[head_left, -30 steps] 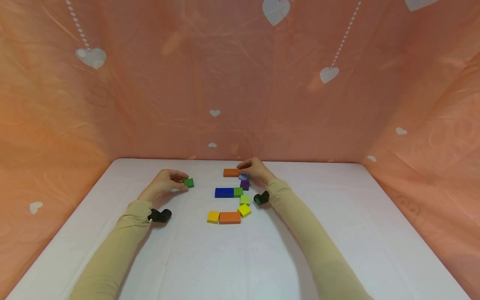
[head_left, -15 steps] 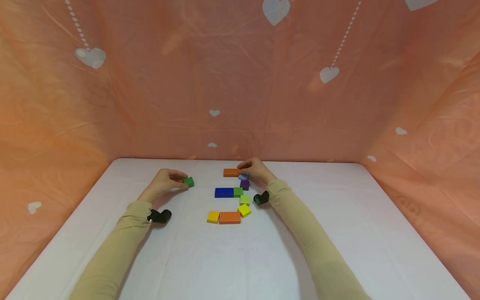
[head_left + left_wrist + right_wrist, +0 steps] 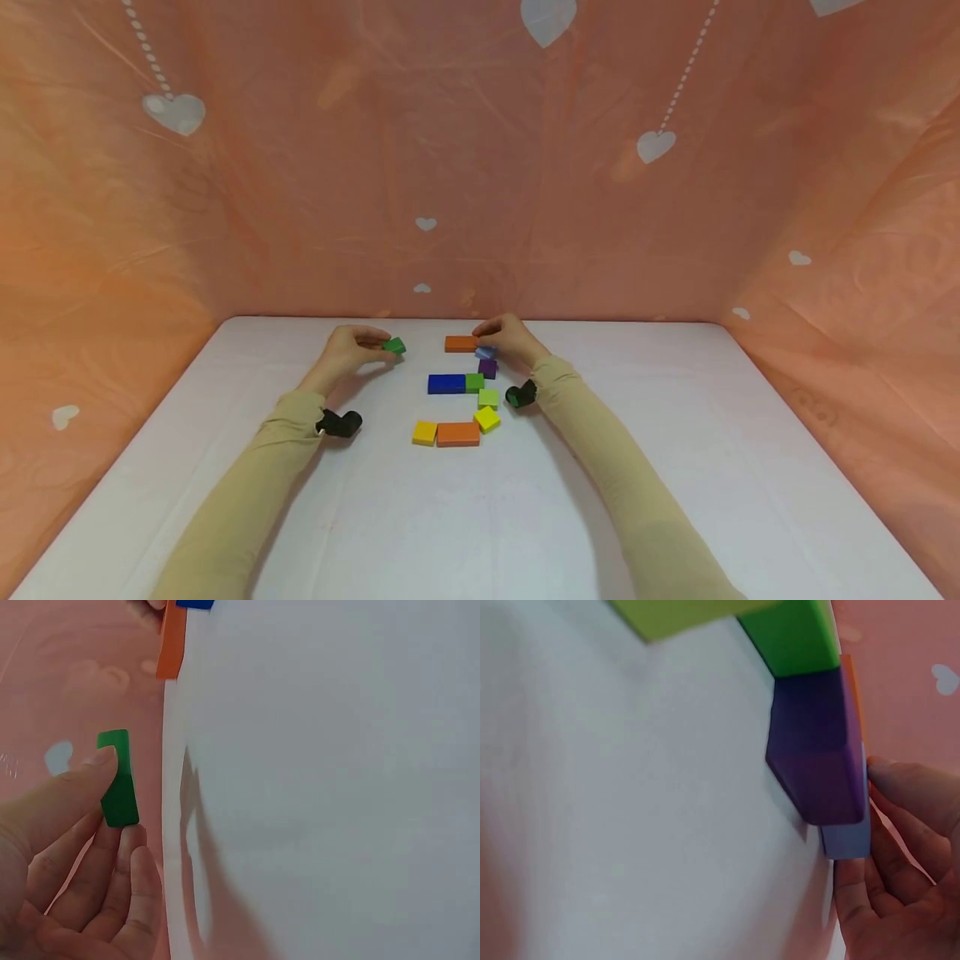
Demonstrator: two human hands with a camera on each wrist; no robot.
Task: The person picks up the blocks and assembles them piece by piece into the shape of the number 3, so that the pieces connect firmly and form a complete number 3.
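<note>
My left hand (image 3: 347, 357) pinches a green block (image 3: 394, 345) between thumb and fingers, held over the back left of the table. In the left wrist view the thumb presses on the green block's (image 3: 118, 780) face, and a shadow falls on the cloth. At the back of the row of blocks, my right hand (image 3: 513, 340) grips a light blue block (image 3: 485, 352) beside an orange block (image 3: 460, 343). The right wrist view shows the thumb and fingers around the light blue block (image 3: 847, 841), partly hidden behind a purple block (image 3: 817, 772).
Nearer lie a dark blue block (image 3: 446, 384), a small green block (image 3: 474, 383), a lime block (image 3: 488, 399), a yellow block (image 3: 487, 419), a second orange block (image 3: 457, 434) and an amber block (image 3: 424, 432). A peach curtain (image 3: 480, 183) hangs behind the white table (image 3: 420, 525).
My left hand has lifted the green block and carried it rightward and toward the back edge. The right hand stays at the light blue block, and the other blocks have not moved.
</note>
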